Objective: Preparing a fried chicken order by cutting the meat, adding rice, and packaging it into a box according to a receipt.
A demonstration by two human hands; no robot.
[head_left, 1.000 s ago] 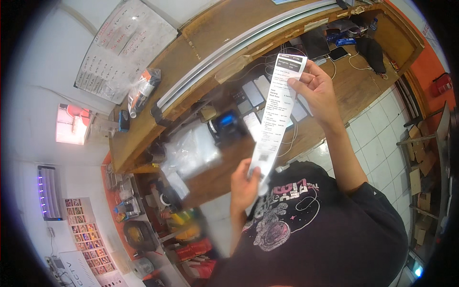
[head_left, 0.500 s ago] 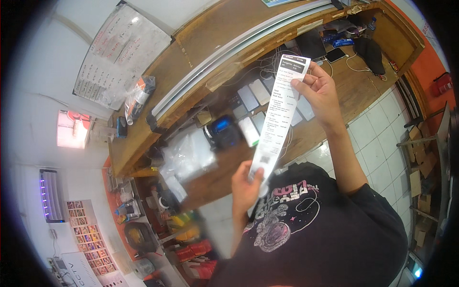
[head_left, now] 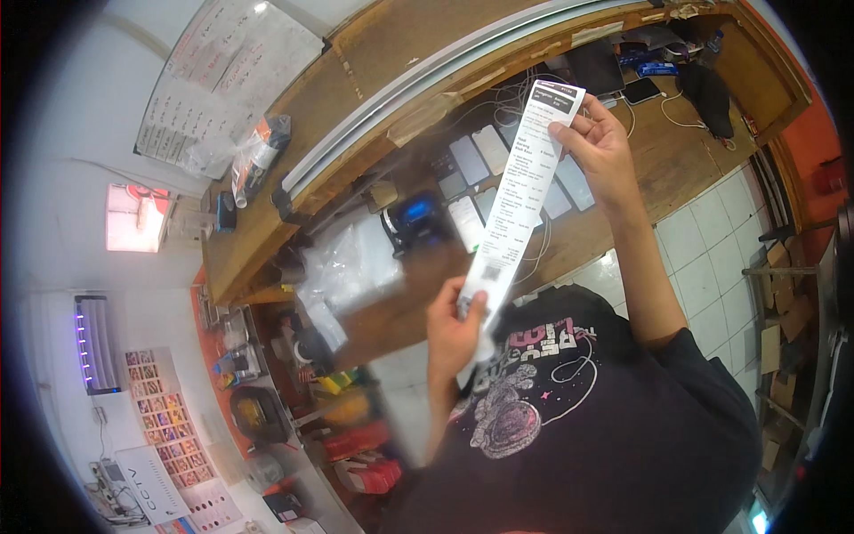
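Note:
A long white printed receipt (head_left: pixel 520 191) with a dark band at its top stretches slantwise between my two hands. At its upper right edge my right hand (head_left: pixel 598 147) is closed, pinching the paper between thumb and fingers. My left hand (head_left: pixel 455 325) grips the lower end, its thumb lying over the front. Below the thumb the paper's tail is blurred. Beyond the receipt, several tablet- or phone-like slabs (head_left: pixel 469 157) lie in rows on the wooden counter (head_left: pixel 614 227), partly covered by the paper. A black device with a blue lit display (head_left: pixel 418 222) sits left of them.
Clear plastic bags (head_left: pixel 351 267) lie on the counter's left part. Loose white cables (head_left: pixel 507 102) run along its back, under a raised wooden shelf (head_left: pixel 391 58). A black cap (head_left: pixel 707 98) and a phone (head_left: pixel 640 91) are at the far right. Red packs (head_left: pixel 369 472) fill a lower shelf.
Both hands keep their hold on the receipt, which sits slightly higher in the picture. The whole view has shifted a little; nothing was let go or taken up.

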